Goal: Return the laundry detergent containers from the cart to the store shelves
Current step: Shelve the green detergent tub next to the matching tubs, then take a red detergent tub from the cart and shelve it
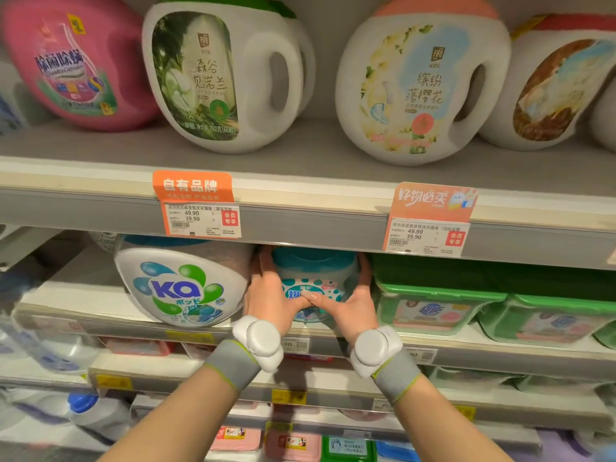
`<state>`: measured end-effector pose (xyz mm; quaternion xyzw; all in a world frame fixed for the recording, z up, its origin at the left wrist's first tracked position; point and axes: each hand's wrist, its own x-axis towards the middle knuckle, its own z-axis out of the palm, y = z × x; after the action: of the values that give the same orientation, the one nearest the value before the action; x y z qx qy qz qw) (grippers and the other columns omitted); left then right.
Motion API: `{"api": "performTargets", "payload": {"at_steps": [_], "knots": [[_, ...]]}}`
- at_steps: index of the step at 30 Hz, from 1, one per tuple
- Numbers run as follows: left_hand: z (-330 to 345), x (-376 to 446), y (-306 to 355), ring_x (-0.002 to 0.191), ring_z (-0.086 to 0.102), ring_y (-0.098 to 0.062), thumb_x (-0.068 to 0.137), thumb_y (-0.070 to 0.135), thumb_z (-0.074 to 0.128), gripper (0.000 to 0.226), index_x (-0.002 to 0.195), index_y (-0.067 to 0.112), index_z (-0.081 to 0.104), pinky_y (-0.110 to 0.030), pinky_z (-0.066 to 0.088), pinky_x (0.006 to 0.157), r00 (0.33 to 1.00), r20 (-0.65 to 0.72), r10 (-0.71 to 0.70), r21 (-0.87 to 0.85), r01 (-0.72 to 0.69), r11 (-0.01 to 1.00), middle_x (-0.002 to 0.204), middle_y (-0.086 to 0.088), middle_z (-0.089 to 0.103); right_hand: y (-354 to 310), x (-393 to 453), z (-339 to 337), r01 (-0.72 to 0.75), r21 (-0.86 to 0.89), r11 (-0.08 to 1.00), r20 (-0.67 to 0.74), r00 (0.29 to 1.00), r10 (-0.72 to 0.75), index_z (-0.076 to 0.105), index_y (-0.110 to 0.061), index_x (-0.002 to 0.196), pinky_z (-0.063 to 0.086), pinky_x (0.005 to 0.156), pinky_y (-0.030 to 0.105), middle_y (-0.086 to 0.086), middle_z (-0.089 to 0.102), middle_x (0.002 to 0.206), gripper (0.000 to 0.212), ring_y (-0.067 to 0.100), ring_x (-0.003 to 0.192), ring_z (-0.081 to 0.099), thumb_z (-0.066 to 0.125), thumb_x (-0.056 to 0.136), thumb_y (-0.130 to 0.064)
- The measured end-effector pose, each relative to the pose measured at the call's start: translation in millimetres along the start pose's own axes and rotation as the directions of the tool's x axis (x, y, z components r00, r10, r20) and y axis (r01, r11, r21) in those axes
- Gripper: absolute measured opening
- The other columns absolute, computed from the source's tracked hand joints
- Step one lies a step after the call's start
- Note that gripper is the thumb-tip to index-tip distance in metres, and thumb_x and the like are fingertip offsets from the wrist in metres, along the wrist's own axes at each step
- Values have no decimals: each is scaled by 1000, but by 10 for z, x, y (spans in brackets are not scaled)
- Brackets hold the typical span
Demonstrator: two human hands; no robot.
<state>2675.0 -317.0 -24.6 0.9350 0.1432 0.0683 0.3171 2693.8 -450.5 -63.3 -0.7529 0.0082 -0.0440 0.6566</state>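
Two hands, left hand [271,296], right hand [355,303], gripping teal-lidded detergent tub [315,271] between them

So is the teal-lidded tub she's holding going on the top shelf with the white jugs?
No, both hands hold the teal-lidded tub on the shelf below, between the KA container and the green-lidded boxes.

Bare forearms; grey wristbands [233,363] with lime edging; white rounded sensor pods [263,338] on both wrists.
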Motion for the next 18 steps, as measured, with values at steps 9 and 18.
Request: {"api": "performTargets", "payload": {"at_steps": [9,18], "knots": [[-227,-122,-109,110,52,-31,81,41,74,60,119,5,46,-37,43,87,995,26,96,39,-97,995,118,-14,49,-266,-215,-120,-126,-274,953,6,991,133,42,-8,130,44,102,42,11,51,130,69,27,120,52,80,76,-27],[-1064,-776,-634,105,62,-14,89,16,66,29,117,15,61,-36,48,96,914,-105,391,-16,-395,919,111,1,67,-772,-881,68,214,-267,940,252,956,-146,61,-18,99,50,84,20,-3,67,105,15,10,98,64,68,86,-13]]}}
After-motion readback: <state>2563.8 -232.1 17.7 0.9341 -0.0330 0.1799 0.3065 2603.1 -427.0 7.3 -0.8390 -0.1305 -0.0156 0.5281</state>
